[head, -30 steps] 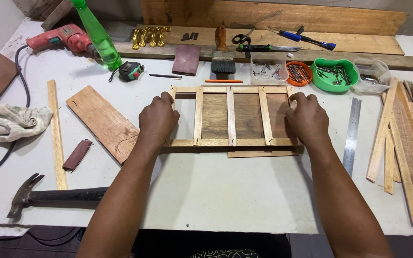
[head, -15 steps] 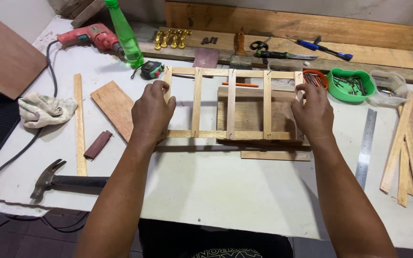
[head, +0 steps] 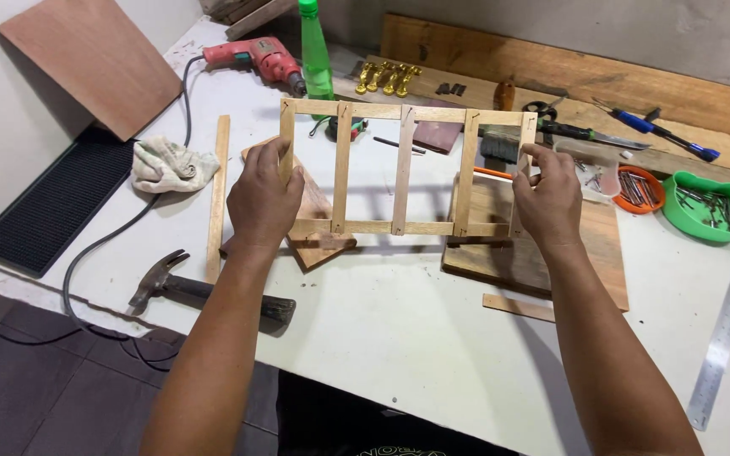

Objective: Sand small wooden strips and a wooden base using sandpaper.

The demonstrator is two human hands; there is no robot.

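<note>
Wooden slat frame [head: 403, 169], pale and ladder-like, raised clear of the white bench [head: 399, 329] in the head view, tilted up toward the camera, probably for a look at the joints. Left hand [head: 264, 201] clamped on the frame's left end upright, thumb over the front and fingers wrapped behind. Right hand [head: 551, 198] pinching the right end upright between thumb and fingertips, a lighter hold, enough to steady that side. Gripped at both ends, so kept level and free of twist, middle slats left open to view. Seen through the frame's gaps: a dark brown sanding block [head: 437, 135], a paintbrush [head: 500, 139] and an orange pencil [head: 493, 173], all lying on the bench behind. Directly below the frame's right half, a brown board [head: 542, 253] flat on the bench, likely a backing surface for work; in front of that, a short thin strip [head: 517, 307]. Below the frame's left corner, a smaller plank [head: 318, 232], partly hidden by the left wrist. Left of the frame: a long thin batten [head: 217, 198], a crumpled rag [head: 171, 165], a hammer [head: 187, 289] near the bench edge. Beyond the frame's top left: a red corded drill [head: 255, 57] and a green spray bottle [head: 314, 55]. Right of the frame: an orange dish [head: 640, 187] and a green tub [head: 711, 207] of nails within easy reach, a steel ruler [head: 722, 342] nearer the edge.
</note>
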